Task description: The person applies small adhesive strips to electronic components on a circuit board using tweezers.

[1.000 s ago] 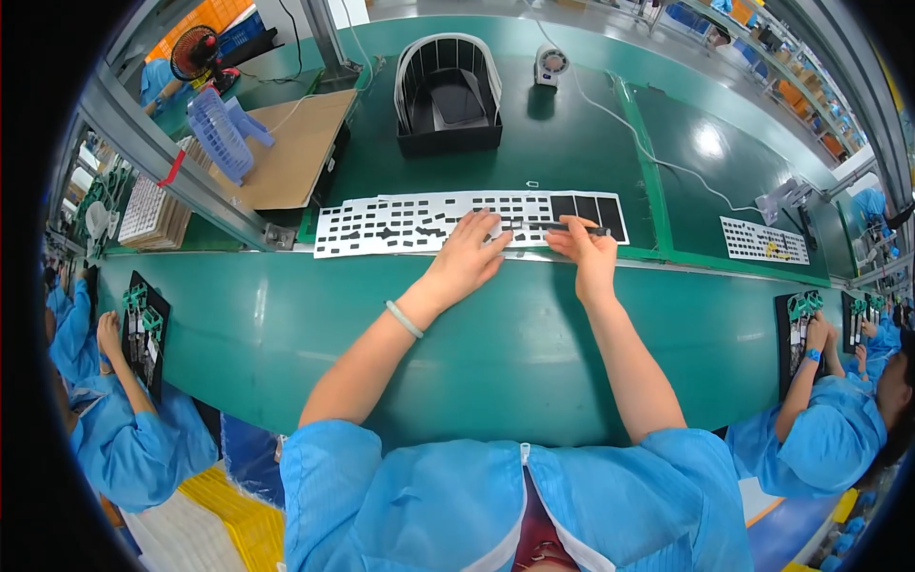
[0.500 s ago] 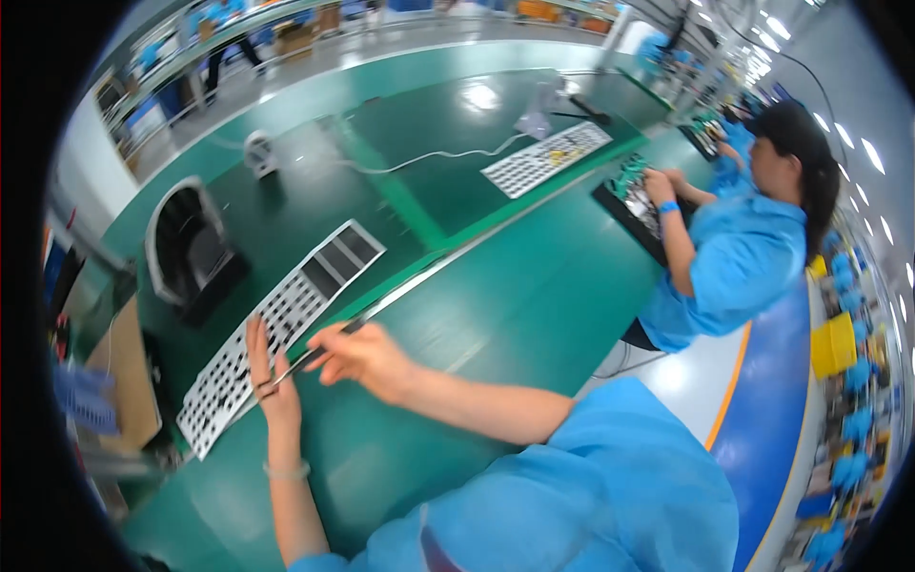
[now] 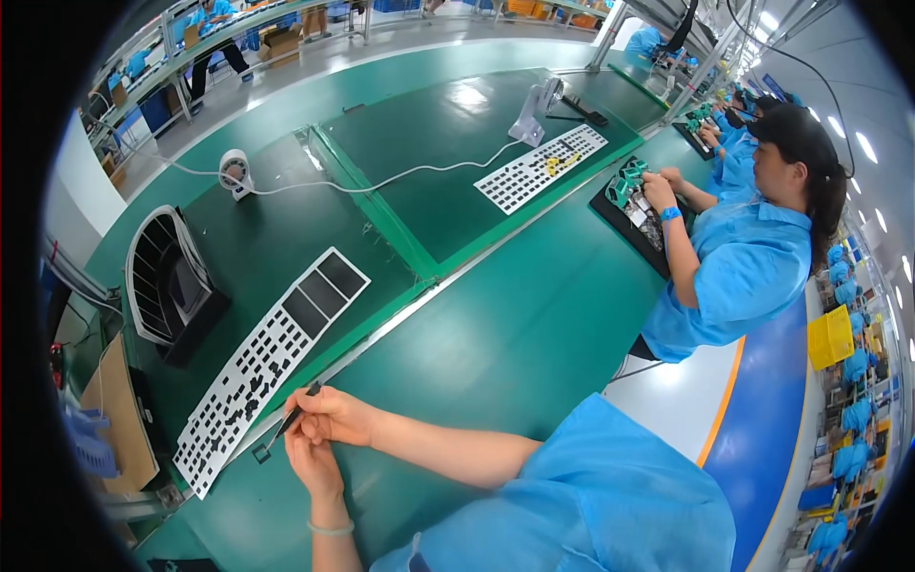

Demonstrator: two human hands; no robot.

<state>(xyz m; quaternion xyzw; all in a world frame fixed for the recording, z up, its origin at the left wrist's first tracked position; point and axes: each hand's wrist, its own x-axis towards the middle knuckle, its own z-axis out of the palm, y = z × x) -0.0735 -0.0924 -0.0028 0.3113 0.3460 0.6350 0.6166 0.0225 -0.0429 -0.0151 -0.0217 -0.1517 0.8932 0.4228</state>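
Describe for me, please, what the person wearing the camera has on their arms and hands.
Both hands, the left hand and the right hand, are bare: no gloves, no finger covers. The forearms are bare too. A thin pale band circles the left wrist. A loose light blue work smock with short sleeves covers the upper arms.

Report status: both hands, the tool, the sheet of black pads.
Right hand pinching dark tweezers, left hand beside it. Tweezer tip over small black pad off white sheet. Nothing in the way.
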